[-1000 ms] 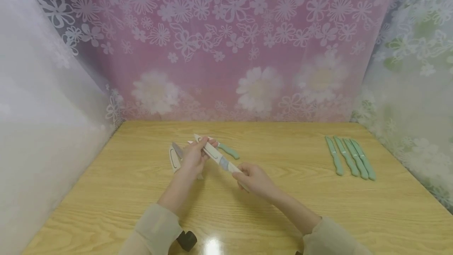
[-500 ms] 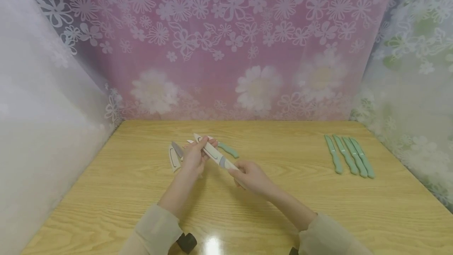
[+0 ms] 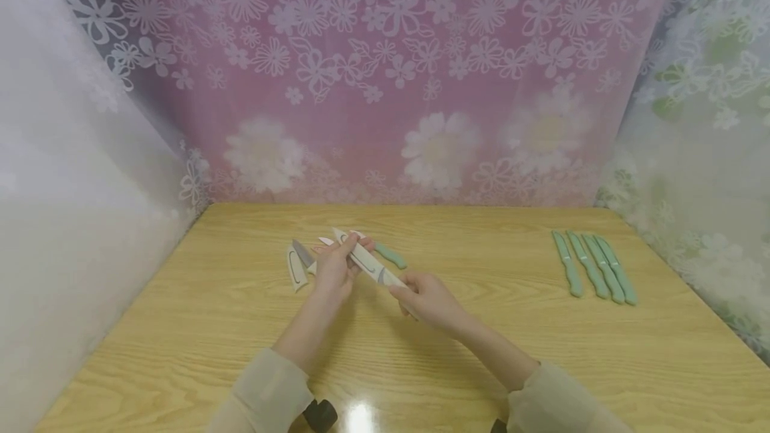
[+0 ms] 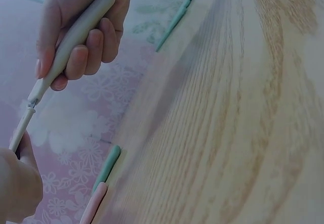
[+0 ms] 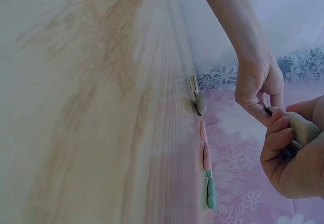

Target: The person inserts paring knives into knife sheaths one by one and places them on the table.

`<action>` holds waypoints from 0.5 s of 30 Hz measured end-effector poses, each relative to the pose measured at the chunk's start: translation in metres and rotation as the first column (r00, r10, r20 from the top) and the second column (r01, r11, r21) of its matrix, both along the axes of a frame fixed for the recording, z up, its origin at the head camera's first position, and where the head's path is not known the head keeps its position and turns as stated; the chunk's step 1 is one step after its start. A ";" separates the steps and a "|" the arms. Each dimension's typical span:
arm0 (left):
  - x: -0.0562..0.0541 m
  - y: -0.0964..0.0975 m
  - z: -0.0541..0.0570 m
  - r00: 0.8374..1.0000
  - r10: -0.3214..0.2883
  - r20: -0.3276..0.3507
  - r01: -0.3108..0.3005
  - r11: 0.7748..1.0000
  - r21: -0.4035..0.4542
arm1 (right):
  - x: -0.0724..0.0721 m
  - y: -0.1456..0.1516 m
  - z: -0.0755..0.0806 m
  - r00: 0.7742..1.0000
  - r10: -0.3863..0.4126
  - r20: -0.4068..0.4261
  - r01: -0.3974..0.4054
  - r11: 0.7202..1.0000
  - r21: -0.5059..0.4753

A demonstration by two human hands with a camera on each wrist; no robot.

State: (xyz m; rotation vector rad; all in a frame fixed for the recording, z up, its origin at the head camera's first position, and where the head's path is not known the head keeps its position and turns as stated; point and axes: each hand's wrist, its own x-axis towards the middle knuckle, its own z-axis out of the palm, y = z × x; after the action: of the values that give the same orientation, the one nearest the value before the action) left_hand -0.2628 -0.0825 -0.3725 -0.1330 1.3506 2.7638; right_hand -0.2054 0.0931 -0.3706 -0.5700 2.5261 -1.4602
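Note:
My left hand (image 3: pixel 333 272) grips a white knife sheath (image 3: pixel 364 260) with a curved line on it, raised above the table. The right hand (image 3: pixel 433 303) holds a white-handled knife by its handle (image 4: pixel 76 41), in line with the sheath. Most of the blade is inside the sheath; only a short grey-blue strip shows near the handle. Behind the left hand lie a green-handled knife (image 3: pixel 391 256), a pink-handled knife (image 5: pixel 207 155) and a grey-bladed knife (image 3: pixel 303 254), each partly hidden in the head view. Left of them rests another white sheath (image 3: pixel 296 269).
Several green knives (image 3: pixel 568 266) lie side by side at the right of the wooden table (image 3: pixel 481 373). A pink floral cloth (image 3: pixel 385 85) hangs behind the table, and pale cloths hang at both sides.
The knife has slid further into the sheath; the exposed blade strip has shortened. The right hand has shifted slightly up and left, while the left hand has barely moved.

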 end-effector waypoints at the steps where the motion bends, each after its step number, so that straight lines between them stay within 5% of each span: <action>1: 0.000 0.001 0.000 1.000 0.003 -0.003 -0.003 1.000 -0.001 | 0.000 0.000 0.000 1.000 0.001 0.000 -0.001 1.000 -0.004; 15: 0.002 0.002 0.002 1.000 -0.003 -0.017 0.003 1.000 0.002 | 0.001 -0.002 0.003 1.000 0.009 -0.007 -0.009 1.000 -0.016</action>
State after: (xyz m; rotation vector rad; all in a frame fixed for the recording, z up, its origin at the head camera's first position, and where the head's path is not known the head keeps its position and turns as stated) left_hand -0.2606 -0.0808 -0.3708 -0.1077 1.3510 2.7698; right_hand -0.2046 0.0913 -0.3680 -0.5883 2.5162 -1.4788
